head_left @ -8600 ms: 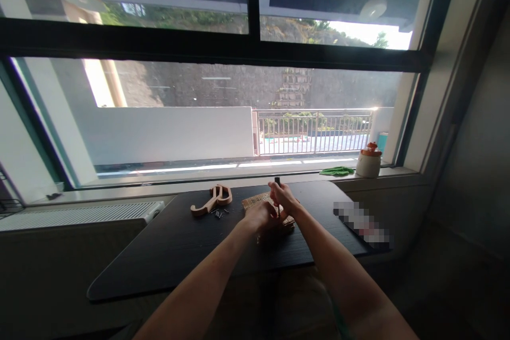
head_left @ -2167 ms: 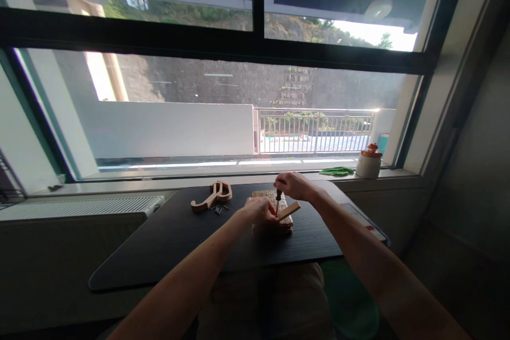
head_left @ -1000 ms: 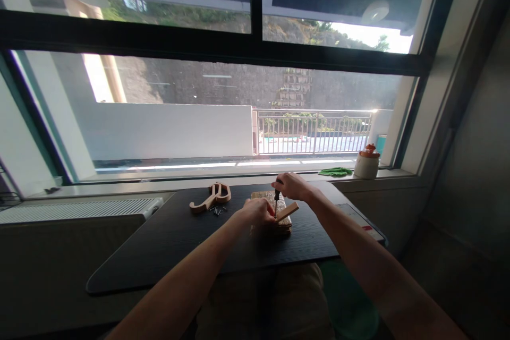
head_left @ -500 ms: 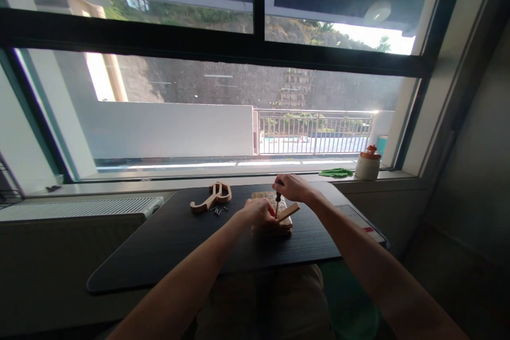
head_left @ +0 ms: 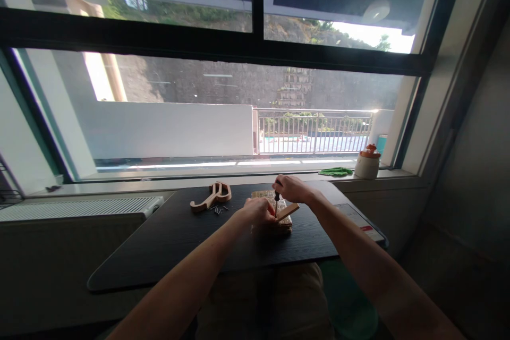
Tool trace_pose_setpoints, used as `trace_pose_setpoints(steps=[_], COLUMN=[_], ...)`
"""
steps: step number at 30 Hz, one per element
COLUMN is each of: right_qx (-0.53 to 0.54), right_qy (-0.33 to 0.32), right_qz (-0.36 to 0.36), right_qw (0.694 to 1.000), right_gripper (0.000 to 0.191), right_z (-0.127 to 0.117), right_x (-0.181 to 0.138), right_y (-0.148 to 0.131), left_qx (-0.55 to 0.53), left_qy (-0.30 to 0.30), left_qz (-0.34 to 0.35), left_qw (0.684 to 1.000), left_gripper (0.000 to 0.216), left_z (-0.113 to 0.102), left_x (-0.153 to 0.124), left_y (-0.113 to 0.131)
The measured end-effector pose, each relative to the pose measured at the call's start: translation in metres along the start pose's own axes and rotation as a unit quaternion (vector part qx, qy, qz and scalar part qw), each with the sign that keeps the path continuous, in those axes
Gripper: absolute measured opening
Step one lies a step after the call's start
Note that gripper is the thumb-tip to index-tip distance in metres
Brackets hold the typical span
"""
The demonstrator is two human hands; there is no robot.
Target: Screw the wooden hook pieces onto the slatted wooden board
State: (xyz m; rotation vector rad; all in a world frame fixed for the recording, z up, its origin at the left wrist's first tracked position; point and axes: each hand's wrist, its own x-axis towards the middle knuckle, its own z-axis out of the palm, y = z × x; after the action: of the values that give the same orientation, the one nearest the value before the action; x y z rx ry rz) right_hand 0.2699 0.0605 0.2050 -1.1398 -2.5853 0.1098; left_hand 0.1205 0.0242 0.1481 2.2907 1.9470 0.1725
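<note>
My right hand is closed over the top of a small dark-handled screwdriver that stands upright, tip down on a wooden piece. Just left of the tip, my left hand is closed and presses down on the wooden piece, which lies on a flat wooden board. Both rest on a dark table. What my left fingers pinch is hidden.
A curved wooden hook-shaped part and several small dark screws lie at the back left of the table. A printed sheet lies at the right edge. On the window sill stand a pale jar and a green cloth.
Earlier my hands sat lower with the screwdriver held beyond them. Over the last second the hands stay on the wooden piece, the screwdriver upright; only small shifts of the view show.
</note>
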Motion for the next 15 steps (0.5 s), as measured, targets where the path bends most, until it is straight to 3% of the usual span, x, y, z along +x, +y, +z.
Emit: trace_pose_setpoints(steps=[11,15], right_qx=[-0.042,-0.030], right_qy=[0.047,0.053], right_qz=[0.051,0.050], right_qw=[0.997,0.997], right_gripper=[0.046,0.041], right_z=[0.011,0.009], right_x=[0.007,0.003], right_y=[-0.008,-0.004], left_qx=[0.001,-0.001], left_qy=[0.003,-0.001], left_qz=[0.000,-0.005], left_qw=[1.000,1.000], left_gripper=[0.029,0.028], left_z=[-0.002,-0.004], left_x=[-0.002,-0.002], left_y=[0.001,0.003])
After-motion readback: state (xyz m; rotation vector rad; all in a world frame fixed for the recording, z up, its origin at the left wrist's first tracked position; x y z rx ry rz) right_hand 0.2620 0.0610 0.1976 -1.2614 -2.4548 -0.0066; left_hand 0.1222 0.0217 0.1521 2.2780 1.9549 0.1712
